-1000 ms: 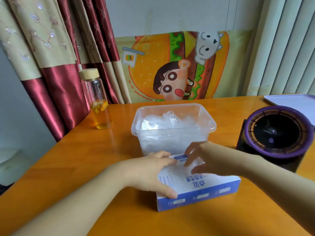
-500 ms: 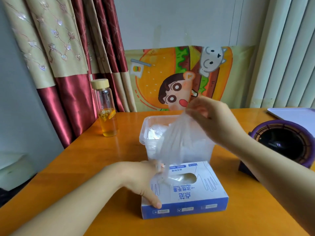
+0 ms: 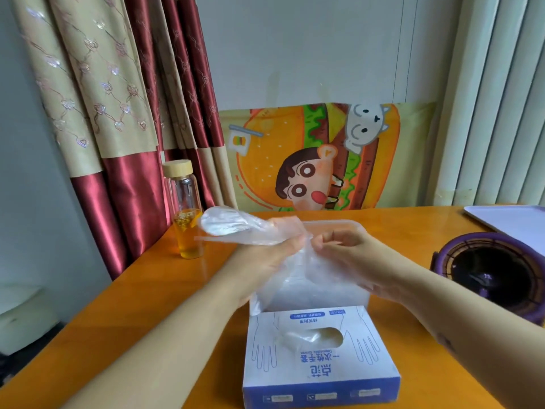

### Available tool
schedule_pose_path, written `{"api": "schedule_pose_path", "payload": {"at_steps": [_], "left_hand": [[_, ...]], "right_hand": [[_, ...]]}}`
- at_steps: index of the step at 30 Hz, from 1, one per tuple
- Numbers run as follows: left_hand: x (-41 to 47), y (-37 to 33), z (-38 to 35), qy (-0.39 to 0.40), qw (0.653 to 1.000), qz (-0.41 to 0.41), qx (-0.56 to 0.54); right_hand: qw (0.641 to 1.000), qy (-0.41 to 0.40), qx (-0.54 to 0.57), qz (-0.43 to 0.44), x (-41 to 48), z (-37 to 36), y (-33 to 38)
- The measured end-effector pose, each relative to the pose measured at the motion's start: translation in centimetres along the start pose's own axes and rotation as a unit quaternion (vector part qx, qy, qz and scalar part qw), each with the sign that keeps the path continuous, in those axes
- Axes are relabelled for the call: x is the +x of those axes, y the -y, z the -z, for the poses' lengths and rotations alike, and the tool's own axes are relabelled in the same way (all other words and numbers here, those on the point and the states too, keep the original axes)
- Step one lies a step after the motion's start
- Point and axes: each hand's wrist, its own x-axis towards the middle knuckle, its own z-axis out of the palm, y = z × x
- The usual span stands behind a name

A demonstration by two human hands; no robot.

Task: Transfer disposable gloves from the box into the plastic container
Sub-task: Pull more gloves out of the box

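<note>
While L hand [image 3: 274,258] and R hand [image 3: 351,255] hold a clear glove [image 3: 236,227] over the tub [image 3: 345,222], the step is the carry, I think: glove is out of the box [image 3: 318,358], not in the tub yet. L hand grips it w/ curled fingers, one end sticking out to the left. R hand pinches it too; the rest hangs down. Box sits near the table's [image 3: 132,305] front edge, tub just behind it. Next move, I think: lower glove into tub, open both hands. A 2nd glove [image 3: 306,336] pokes from the box slot.
</note>
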Motion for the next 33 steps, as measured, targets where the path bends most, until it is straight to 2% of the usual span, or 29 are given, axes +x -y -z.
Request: {"api": "schedule_pose_path", "payload": {"at_steps": [2,3,5,7,8,11,13,15,18,21,23,25,27,28,29,30,31,33], "left_hand": [[0.8,0.3,-0.5,-0.051,0.999,-0.004,0.002],[1.2,0.5,-0.7,-0.069,0.998,0.006,-0.009],[2.0,0.8,-0.5,-0.113,0.993,0.032,-0.017],[2.8,0.9,-0.2,-0.136,0.989,0.051,-0.027],[3.4,1.1,-0.1,-0.139,0.988,0.058,-0.022],[4.5,1.2,-0.2,-0.137,0.988,0.065,0.005],[5.2,1.2,-0.4,-0.125,0.990,0.069,0.020],[5.9,1.5,-0.3,-0.097,0.991,0.094,0.014],[6.8,1.9,1.0,-0.069,0.987,0.145,-0.023],[7.5,2.5,4.1,-0.105,0.982,0.154,0.006],[8.1,2.8,6.3,-0.146,0.976,0.135,0.093],[8.5,2.7,7.4,-0.225,0.945,0.065,0.228],[8.4,2.0,6.6,-0.277,0.892,-0.088,0.347],[8.4,1.4,5.5,-0.248,0.875,-0.166,0.382],[8.4,1.0,4.2,-0.178,0.869,-0.216,0.407],[8.5,0.7,2.7,-0.086,0.870,-0.231,0.428],[9.0,1.0,1.4,0.006,0.866,-0.207,0.454],[10.4,2.1,-0.3,0.147,0.828,-0.097,0.532]], "right_hand": [[1.000,0.007,-0.013,-0.007,-0.4,-0.1,-0.4],[0.999,-0.016,-0.038,0.011,-0.5,0.1,-0.5],[0.989,-0.090,-0.082,0.079,-1.1,0.9,-0.6],[0.978,-0.103,-0.082,0.160,-2.1,1.5,0.0],[0.973,-0.077,-0.102,0.192,-2.7,1.6,0.4],[0.933,-0.011,-0.287,0.218,-3.0,1.5,0.9],[0.912,-0.024,-0.345,0.221,-1.9,1.2,1.0],[0.903,-0.085,-0.351,0.232,-0.1,1.3,0.8],[0.902,-0.155,-0.363,0.178,2.9,3.0,0.0],[0.892,-0.103,-0.432,0.089,5.0,4.1,-1.1],[0.877,-0.060,-0.475,0.051,6.2,4.4,-1.6],[0.849,-0.032,-0.527,0.022,7.1,4.5,-2.0],[0.817,-0.002,-0.577,-0.015,8.1,4.3,-2.2],[0.804,0.013,-0.593,-0.034,8.5,4.2,-2.4],[0.795,0.028,-0.604,-0.051,8.9,4.0,-2.4],[0.786,0.040,-0.614,-0.064,9.2,3.8,-2.5],[0.776,0.051,-0.624,-0.072,9.5,3.7,-2.6],[0.758,0.070,-0.644,-0.078,9.8,3.5,-2.6]]}}
